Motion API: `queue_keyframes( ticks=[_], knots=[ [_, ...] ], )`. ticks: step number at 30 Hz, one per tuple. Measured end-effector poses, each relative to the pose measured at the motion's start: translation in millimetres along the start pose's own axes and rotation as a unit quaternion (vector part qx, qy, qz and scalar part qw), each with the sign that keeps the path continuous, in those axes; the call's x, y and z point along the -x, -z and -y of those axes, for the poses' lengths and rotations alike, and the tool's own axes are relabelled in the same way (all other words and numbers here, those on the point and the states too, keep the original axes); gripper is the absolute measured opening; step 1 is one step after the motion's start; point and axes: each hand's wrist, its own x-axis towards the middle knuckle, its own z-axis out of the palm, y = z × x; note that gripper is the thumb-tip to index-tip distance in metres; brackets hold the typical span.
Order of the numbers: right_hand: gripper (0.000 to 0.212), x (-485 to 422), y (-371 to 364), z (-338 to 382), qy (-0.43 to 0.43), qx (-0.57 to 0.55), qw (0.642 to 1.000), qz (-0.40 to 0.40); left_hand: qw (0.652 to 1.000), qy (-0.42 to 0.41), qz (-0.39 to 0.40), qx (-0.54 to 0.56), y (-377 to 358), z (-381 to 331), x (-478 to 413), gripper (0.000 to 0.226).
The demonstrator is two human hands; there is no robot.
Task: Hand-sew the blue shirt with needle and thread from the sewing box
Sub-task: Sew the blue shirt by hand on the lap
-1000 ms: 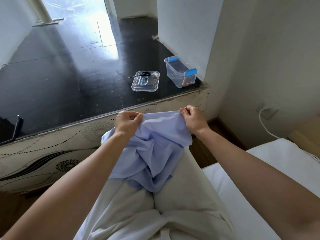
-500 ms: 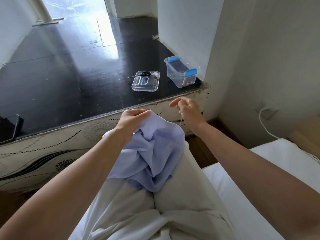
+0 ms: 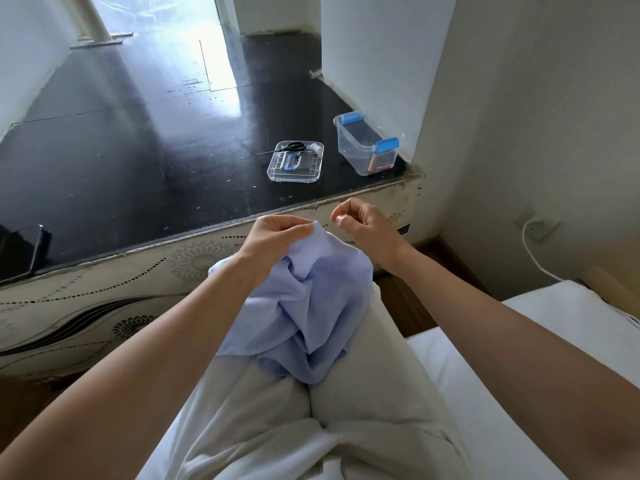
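Note:
The blue shirt lies bunched on my lap. My left hand pinches its top edge between thumb and fingers. My right hand hovers just right of that edge, apart from the cloth, its fingertips pinched together; a needle or thread between them is too small to make out. The clear sewing box with blue clips stands open on the black ledge, and its clear lid lies to its left with black scissors and a white spool on it.
A dark phone lies at the ledge's left edge. A white wall rises on the right with a socket and white cable. I sit on a white mattress, legs in pale trousers.
My right hand let go of the shirt's right corner, lifted away, and now sits closer to my left hand with fingertips pinched. The shirt's top edge has slackened and bunched.

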Motion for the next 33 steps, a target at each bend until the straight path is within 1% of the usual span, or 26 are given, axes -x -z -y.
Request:
queue_keyframes(
  ticks=[2,4,6,10,12,15,17,19,22,24,26,28,33],
  knots=[
    [0.019,0.5,-0.4,0.0,-0.002,-0.001,1.0,0.007,1.0,-0.004,0.007,0.001,-0.4,0.1,1.0,0.006],
    [0.022,0.3,0.5,0.4,0.001,-0.013,1.0,0.017,1.0,-0.006,0.014,0.006,-0.8,-0.1,2.4,0.007],
    [0.019,-0.7,1.0,-0.7,0.01,-0.025,0.999,0.028,1.0,-0.007,0.017,0.001,-0.5,0.5,2.6,0.008],
    [0.017,-2.8,2.4,-1.9,0.015,-0.042,0.999,0.023,1.0,-0.004,0.027,-0.013,0.3,2.9,2.1,0.008],
    [0.018,-3.3,2.4,-0.3,-0.006,-0.052,0.997,0.056,0.999,-0.008,0.036,-0.02,0.3,3.5,1.5,0.009],
    [0.023,-4.5,2.8,-2.1,-0.049,-0.057,0.987,0.142,0.998,-0.017,0.052,-0.029,-1.2,2.4,2.1,0.009],
    [0.022,-5.2,5.0,-6.5,-0.058,-0.059,0.979,0.189,0.996,-0.029,0.061,-0.059,-0.6,2.2,2.1,0.01],
    [0.021,-4.3,7.1,-8.9,-0.057,-0.06,0.973,0.216,0.994,-0.038,0.062,-0.08,1.2,3.2,1.2,0.012],
    [0.021,-2.9,6.7,-9.9,-0.055,-0.028,0.977,0.206,0.993,-0.041,0.058,-0.095,-0.1,3.9,-0.1,0.01],
    [0.019,-3.0,5.4,-11.6,-0.046,0.001,0.983,0.179,0.988,-0.043,0.043,-0.142,-3.0,4.1,-2.7,0.01],
    [0.017,-3.2,5.9,-14.5,-0.032,0.005,0.988,0.15,0.984,-0.04,0.027,-0.174,-4.1,4.2,-4.7,0.01],
    [0.015,-3.1,8.6,-17.0,-0.011,-0.002,0.991,0.134,0.986,-0.04,0.018,-0.162,-2.8,4.7,-5.8,0.009],
    [0.02,0.3,15.4,-16.9,0.036,-0.054,0.993,0.097,0.994,-0.028,0.004,-0.103,-1.3,3.6,-4.3,0.006]
  ],
)
